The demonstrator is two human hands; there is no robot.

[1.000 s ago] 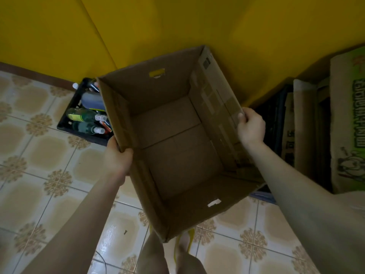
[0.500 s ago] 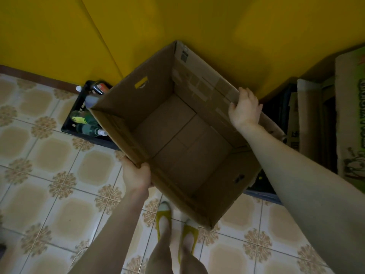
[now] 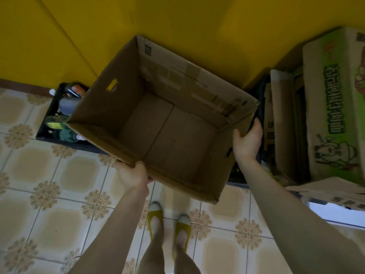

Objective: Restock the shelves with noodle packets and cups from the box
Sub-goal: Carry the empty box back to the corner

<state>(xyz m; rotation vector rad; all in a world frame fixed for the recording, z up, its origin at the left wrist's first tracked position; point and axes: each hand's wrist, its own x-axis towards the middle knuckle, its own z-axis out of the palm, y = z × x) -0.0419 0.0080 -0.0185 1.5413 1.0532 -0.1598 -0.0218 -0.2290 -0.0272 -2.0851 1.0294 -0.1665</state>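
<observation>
An open brown cardboard box [image 3: 169, 133] is held in the air in front of a yellow wall, its inside bare, with no packets or cups in it. My left hand [image 3: 133, 176] grips the near rim of the box at its lower left side. My right hand [image 3: 247, 140] clasps the right corner by the cut-out handle. No shelves are in view.
A black crate [image 3: 49, 133] of bottles stands on the tiled floor at the left, partly behind the box. Flattened cartons and a green printed carton [image 3: 333, 107] stand against the wall at the right. My feet in yellow shoes [image 3: 156, 216] are below the box.
The box has turned further clockwise and dropped lower. My left hand slid along to the near rim, and my right hand moved from the long side to the right corner.
</observation>
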